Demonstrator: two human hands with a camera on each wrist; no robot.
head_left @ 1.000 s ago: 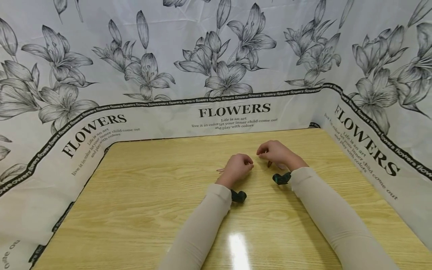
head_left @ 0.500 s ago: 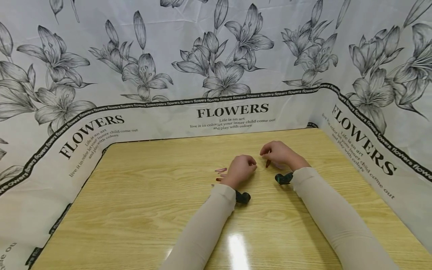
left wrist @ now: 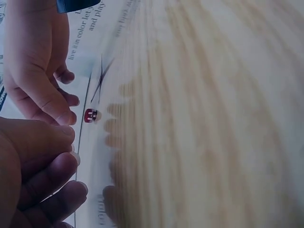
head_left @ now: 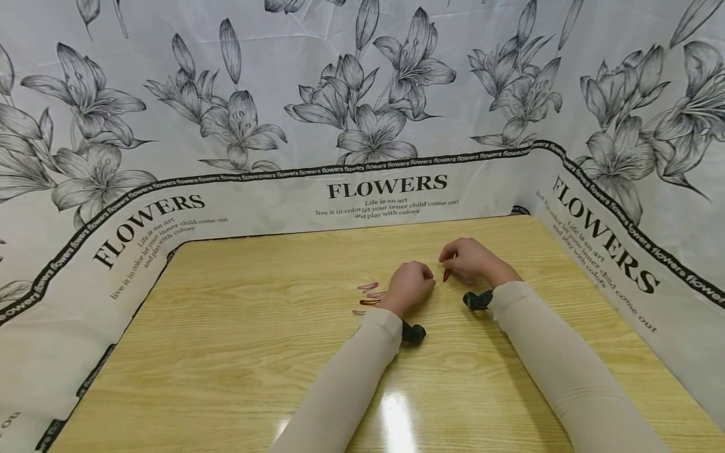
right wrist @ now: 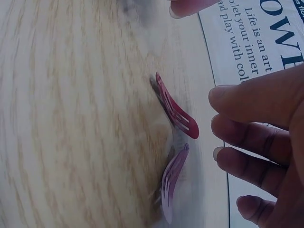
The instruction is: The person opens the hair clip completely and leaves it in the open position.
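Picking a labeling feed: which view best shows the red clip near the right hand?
Right wrist: the red clip is large, unobstructed, slots visible. Head shows a sliver by the right hand; left wrist, a small shape, seemingly end-on.

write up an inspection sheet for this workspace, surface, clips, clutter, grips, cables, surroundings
Surface: wood-grain tabletop, bright glare low in the head view
Job's things: pink clip and red-brown clip among those left of the left grip; red clip and lilac clip near the right grip
Clutter: nothing seen
Grips: both near the table, fingers loosely bent, nothing seen held
Cables: nothing seen
Surroundings: white sheeting with printed flowers and lettering behind and at both sides
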